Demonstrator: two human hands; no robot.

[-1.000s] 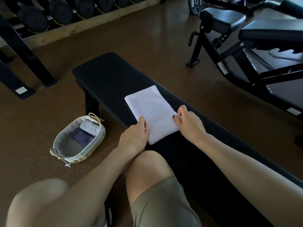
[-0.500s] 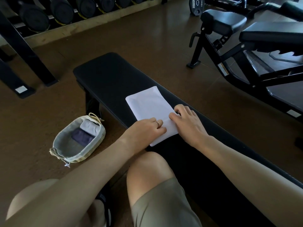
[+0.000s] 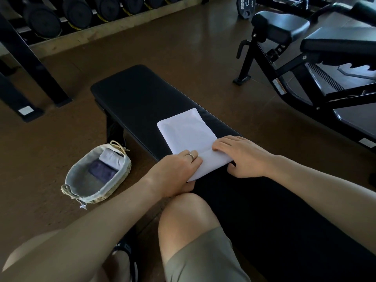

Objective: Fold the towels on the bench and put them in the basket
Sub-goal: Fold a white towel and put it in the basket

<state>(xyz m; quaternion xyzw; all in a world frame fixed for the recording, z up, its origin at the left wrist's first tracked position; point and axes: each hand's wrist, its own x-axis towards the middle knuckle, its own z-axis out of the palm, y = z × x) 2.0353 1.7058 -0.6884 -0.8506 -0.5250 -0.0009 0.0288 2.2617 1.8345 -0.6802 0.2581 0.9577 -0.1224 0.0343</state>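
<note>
A white towel (image 3: 187, 131) lies along the black bench (image 3: 132, 94), folded to a narrow strip. Its near end is turned over onto itself, and the flap's edge runs between my two hands. My left hand (image 3: 179, 167), with a ring on one finger, holds the flap's left side, fingers on top and thumb underneath. At the flap's right side my right hand (image 3: 242, 157) pinches it the same way. A lined wicker basket (image 3: 97, 198) stands on the floor left of the bench, holding a folded white towel (image 3: 110, 158) and a folded purple towel (image 3: 101, 173).
I sit astride the bench with my knee (image 3: 183, 212) just below the towel. A black weight machine (image 3: 305, 64) stands at the right, a dumbbell rack (image 3: 77, 13) along the far wall, and a dark frame leg (image 3: 36, 64) at the left. Brown floor surrounds the bench.
Both hands lifted the towel's near end and turned it over toward the far end. Their fingers now lie on top of the new flap instead of at its corners.
</note>
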